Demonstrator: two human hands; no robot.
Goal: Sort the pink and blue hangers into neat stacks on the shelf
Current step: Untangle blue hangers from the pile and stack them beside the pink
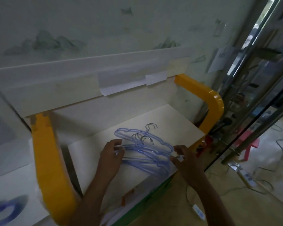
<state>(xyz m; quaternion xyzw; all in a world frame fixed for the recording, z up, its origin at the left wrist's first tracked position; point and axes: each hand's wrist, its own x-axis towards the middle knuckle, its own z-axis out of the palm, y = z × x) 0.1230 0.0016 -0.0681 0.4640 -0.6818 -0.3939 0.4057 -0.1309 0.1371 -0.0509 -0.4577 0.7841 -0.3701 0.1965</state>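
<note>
Several translucent blue hangers (145, 150) with metal hooks lie in a loose pile on the white shelf (170, 121), near its front right. My left hand (112, 156) grips the left ends of the pile. At the right ends, my right hand (185, 158) pinches the hangers by the shelf's front corner. One blue hanger lies slightly farther back, its hook pointing to the rear. No pink hangers are in view.
Yellow curved frame posts stand at the shelf's left (47, 160) and right (209, 101). A white panel (72, 79) overhangs the back. Another blue object (5, 207) lies blurred at lower left. A glass door (260, 95) and floor cables (245, 176) are at right.
</note>
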